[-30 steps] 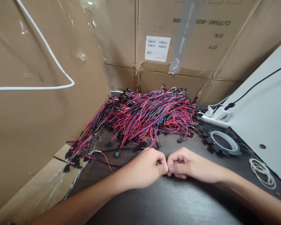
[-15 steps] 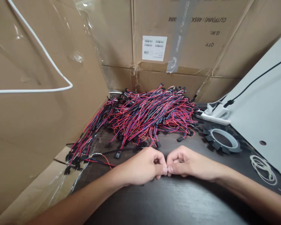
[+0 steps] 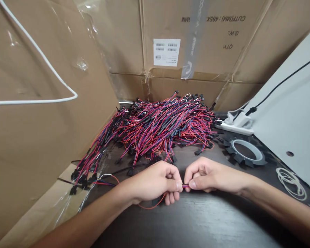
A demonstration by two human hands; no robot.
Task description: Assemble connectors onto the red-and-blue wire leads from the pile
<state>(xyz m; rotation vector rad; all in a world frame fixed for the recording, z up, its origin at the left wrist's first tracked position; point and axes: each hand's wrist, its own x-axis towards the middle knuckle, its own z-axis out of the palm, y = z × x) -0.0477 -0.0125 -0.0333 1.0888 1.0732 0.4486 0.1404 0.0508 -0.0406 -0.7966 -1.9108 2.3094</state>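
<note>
Your left hand [image 3: 157, 182] and right hand [image 3: 212, 175] are both curled in, thumbs and fingertips pinching thin red-and-dark plastic-coated wires [image 3: 185, 185] over the dark tabletop [image 3: 196, 224], well in from its right edge, but your fingers totally hide the wire ends and both forearms [image 3: 93, 208] get cut off.

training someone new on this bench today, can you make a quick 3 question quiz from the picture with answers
1. Multiple choice: what runs between the fingertips of the left hand and right hand?
a) a paper label
b) thin wires
c) a white plug

2. True or false: the large wire pile lies beyond both hands, in front of the cardboard box.

3. Fill in: the tape ring on the table lies nearer the ____ hand.

Key: 1 b; 2 true; 3 right
</note>
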